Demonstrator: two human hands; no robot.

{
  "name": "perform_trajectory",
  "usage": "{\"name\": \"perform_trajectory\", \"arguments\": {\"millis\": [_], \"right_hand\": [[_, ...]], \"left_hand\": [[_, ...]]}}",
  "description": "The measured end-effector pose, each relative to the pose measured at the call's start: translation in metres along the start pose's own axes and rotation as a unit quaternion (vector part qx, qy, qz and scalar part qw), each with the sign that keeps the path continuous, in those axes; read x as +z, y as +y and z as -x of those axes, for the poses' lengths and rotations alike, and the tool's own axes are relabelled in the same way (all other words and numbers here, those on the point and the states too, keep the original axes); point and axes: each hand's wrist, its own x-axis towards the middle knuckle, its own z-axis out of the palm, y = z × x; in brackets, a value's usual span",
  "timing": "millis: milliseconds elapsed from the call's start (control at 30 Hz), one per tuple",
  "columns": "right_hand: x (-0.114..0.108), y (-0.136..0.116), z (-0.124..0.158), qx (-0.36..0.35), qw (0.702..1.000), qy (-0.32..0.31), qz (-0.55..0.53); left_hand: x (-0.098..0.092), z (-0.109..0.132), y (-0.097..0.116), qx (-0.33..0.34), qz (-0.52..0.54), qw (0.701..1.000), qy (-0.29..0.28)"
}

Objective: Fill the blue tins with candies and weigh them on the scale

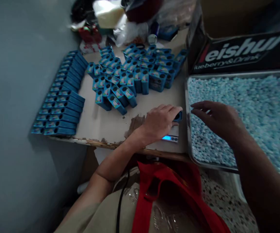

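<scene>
My left hand (160, 121) is closed around a small blue box (178, 116) with a dark round opening. Box and hand are over a small digital scale (175, 132), its display glowing blue; whether the box rests on it is hidden by my hand. My right hand (219, 119) hovers above the left part of a metal tray (188, 136), fingers stretched toward the box and slightly apart from the thumb. I see nothing between them. The tray is filled with small light-blue and white pieces (256, 110), like candies.
Several similar blue boxes (123, 77) stand in a loose group on the worn white table (93, 119). More are stacked in rows (62, 103) along the left edge. A black printed carton (239, 51) stands behind the tray. Plastic bags (132, 32) and clutter lie at the back.
</scene>
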Motion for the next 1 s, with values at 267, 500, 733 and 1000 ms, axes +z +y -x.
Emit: {"name": "perform_trajectory", "arguments": {"millis": [267,500,733,1000], "right_hand": [[0.074,-0.128,-0.038,-0.252,0.965,-0.056,-0.045],[0.121,-0.266,-0.069,-0.257,0.942,-0.086,0.197],[0.151,-0.281,-0.074,-0.257,0.932,-0.049,0.251],[0.126,-0.266,-0.071,-0.257,0.939,-0.098,0.206]], "left_hand": [[-0.18,0.084,-0.167,-0.104,-0.094,0.949,0.281],[-0.239,0.086,-0.329,-0.29,-0.106,0.938,0.159],[-0.213,0.111,-0.379,-0.253,-0.028,0.965,0.061],[-0.166,0.106,-0.404,-0.299,-0.032,0.941,0.157]]}}
